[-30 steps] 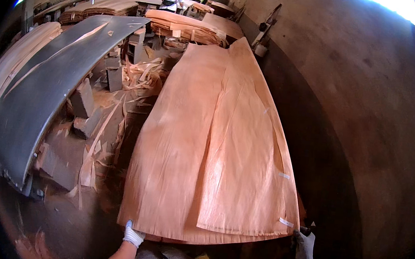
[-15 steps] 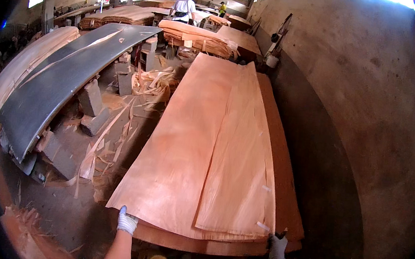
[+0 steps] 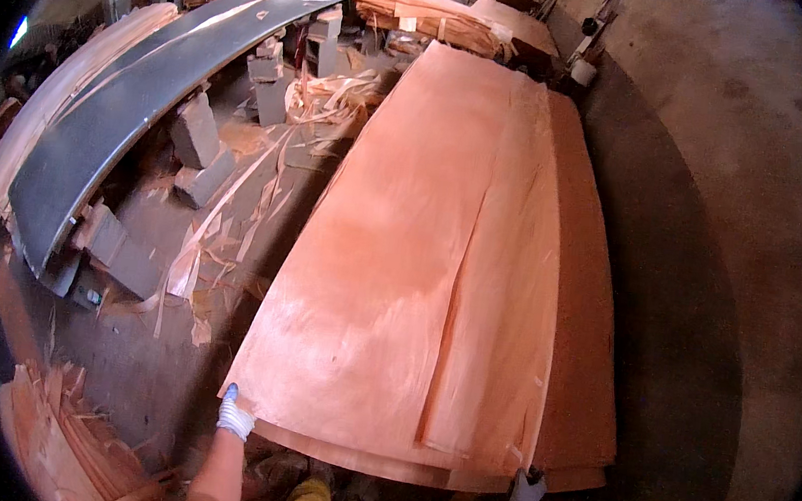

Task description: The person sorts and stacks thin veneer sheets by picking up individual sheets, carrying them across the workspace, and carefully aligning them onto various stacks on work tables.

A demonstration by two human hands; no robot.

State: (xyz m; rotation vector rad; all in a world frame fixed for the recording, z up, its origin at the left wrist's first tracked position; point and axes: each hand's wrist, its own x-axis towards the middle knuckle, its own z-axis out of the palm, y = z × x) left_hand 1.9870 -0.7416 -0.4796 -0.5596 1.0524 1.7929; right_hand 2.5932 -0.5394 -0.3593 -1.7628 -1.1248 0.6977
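Here: veneer sheet (image 3: 360, 276), lies ahead, long axis running away; left hand (image 3: 236, 416) and right hand (image 3: 525, 497) pinch its near corners.

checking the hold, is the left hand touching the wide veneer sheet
Touching. The head view shows the left hand at the near left corner of the wide veneer sheet, a blue fingertip lapped over it.

Before me, a darker reddish-brown sheet (image 3: 586, 336) bears a pale wood sheet (image 3: 373, 238).
The darker sheet shows past its right and near edges. On the floor (image 3: 168, 363) to my left lie grey blocks (image 3: 125, 258), long peeled strips (image 3: 185, 268) and, nearer me, a heap of wood scraps (image 3: 51, 429).
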